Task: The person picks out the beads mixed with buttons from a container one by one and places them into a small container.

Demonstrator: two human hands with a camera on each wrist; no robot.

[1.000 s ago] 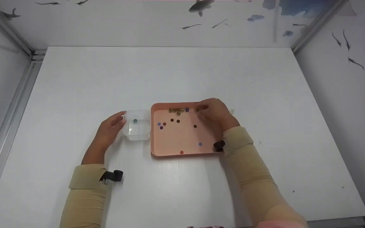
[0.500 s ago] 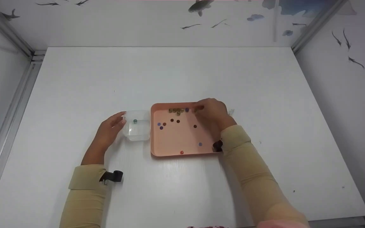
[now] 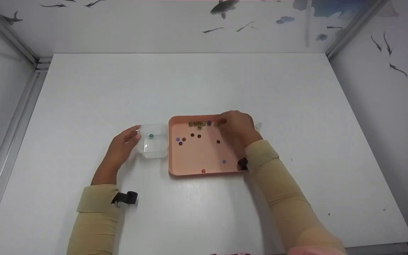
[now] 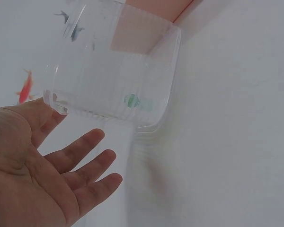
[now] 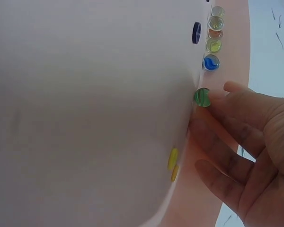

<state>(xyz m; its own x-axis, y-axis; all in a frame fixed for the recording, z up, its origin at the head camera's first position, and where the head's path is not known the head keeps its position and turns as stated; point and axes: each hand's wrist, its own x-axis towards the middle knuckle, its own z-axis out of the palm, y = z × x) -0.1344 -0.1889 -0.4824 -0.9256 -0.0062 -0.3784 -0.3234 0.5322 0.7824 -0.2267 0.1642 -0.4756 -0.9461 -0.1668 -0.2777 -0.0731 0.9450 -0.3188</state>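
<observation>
At the table's middle stands a shallow pink tray (image 3: pixel 197 156) with a clear plastic box (image 3: pixel 156 154) beside its left side. My left hand (image 3: pixel 120 145) holds the box's left rim between thumb and a finger; the other fingers (image 4: pixel 92 170) reach out loosely below it. One green marble (image 4: pixel 131 100) lies in the box. Over the tray's back right corner, my right hand (image 3: pixel 238 124) pinches another green marble (image 5: pixel 202 97) by the tray wall. A blue marble (image 5: pixel 211 62) and several clear and yellowish marbles (image 5: pixel 213 45) line that wall.
Flat dark discs (image 3: pixel 192 135), blue ones (image 3: pixel 224 162) and a red piece (image 3: pixel 203 171) are scattered in the tray. Yellow discs (image 5: pixel 173 159) lie near my right fingers. A small clear object (image 3: pixel 258 125) is on the table just right of the tray.
My right hand has shifted slightly left along the tray's back wall. The left hand and the box stay put.
</observation>
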